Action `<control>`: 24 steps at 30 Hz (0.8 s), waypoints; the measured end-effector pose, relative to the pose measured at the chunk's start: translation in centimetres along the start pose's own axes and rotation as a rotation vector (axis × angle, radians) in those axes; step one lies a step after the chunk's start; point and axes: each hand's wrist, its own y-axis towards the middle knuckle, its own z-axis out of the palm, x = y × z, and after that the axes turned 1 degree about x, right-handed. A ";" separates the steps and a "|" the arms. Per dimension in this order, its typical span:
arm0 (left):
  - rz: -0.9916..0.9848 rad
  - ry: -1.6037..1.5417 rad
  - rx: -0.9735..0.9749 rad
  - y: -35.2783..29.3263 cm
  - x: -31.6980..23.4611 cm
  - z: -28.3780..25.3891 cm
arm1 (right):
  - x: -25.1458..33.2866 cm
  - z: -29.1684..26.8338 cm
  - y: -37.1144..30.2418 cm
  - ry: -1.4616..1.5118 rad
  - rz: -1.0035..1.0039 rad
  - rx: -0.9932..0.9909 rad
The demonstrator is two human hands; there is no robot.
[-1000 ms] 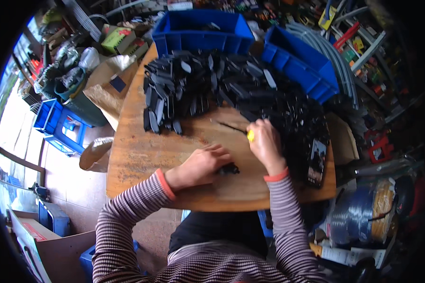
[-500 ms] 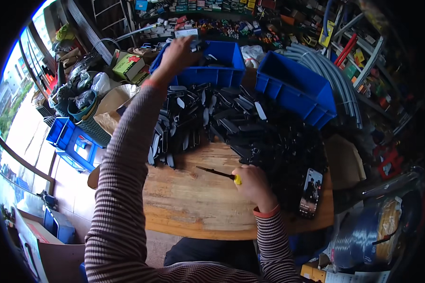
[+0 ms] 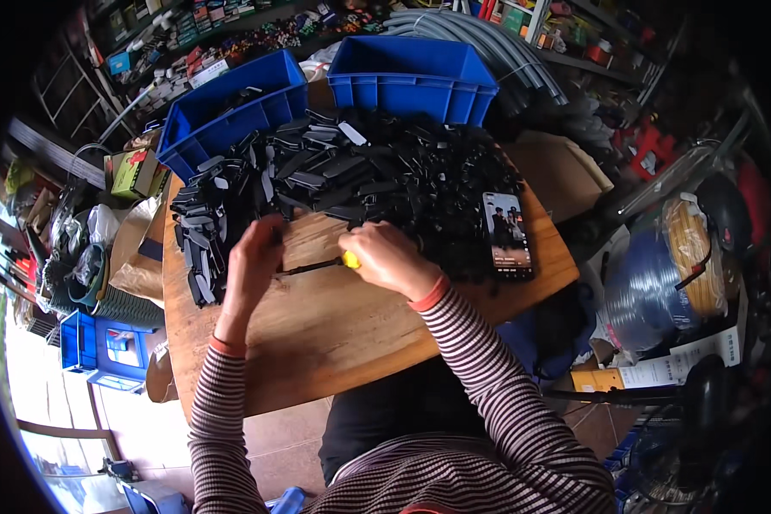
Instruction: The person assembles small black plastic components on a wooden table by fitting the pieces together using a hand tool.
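In my right hand (image 3: pixel 391 259), fingers closed, is a yellow-handled tool (image 3: pixel 313 267) with a thin dark shaft. It lies low over the wooden table (image 3: pixel 325 325), pointing left toward my left hand (image 3: pixel 255 255). My left hand is curled around a small black part (image 3: pixel 271 230), mostly covered by the fingers; its exact kind cannot be made out. The tool's tip comes close to this hand, and whether they touch is unclear. Beyond both hands spreads a heap of flat, elongated black pieces (image 3: pixel 317 163), some with grey faces.
Two blue plastic bins stand behind the heap: the left bin (image 3: pixel 242 127) with dark pieces inside, the right bin (image 3: pixel 411 92) beside it. A phone (image 3: pixel 507 236) with a lit screen lies at the right. Cardboard (image 3: pixel 565 176) and coiled tubing (image 3: pixel 642 287) are farther right.
My left hand has come back from the left blue bin to the table, near the tool's tip. The view has turned to the right, and the tool remains in my right hand.
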 end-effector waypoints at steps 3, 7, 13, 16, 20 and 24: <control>-0.229 -0.539 0.281 -2.5 -1.7 1.0 | 2.3 -2.7 -1.1 0.100 0.022 -0.080; -0.327 -0.446 0.386 -5.2 -4.2 5.5 | 4.9 -3.7 -4.0 0.275 0.102 -0.207; 0.130 0.059 0.214 -5.2 -4.0 6.2 | 6.0 -2.9 -7.6 0.349 0.268 -0.296; 0.362 0.150 0.269 -5.5 -5.2 4.3 | 5.5 -3.0 -8.0 0.414 0.356 -0.338; 0.630 0.245 0.521 -6.4 -5.2 3.6 | 5.0 -2.6 -7.2 0.407 0.349 -0.366; 0.699 0.542 0.568 -7.3 -6.1 4.2 | 5.5 -2.3 -6.0 0.356 0.288 -0.275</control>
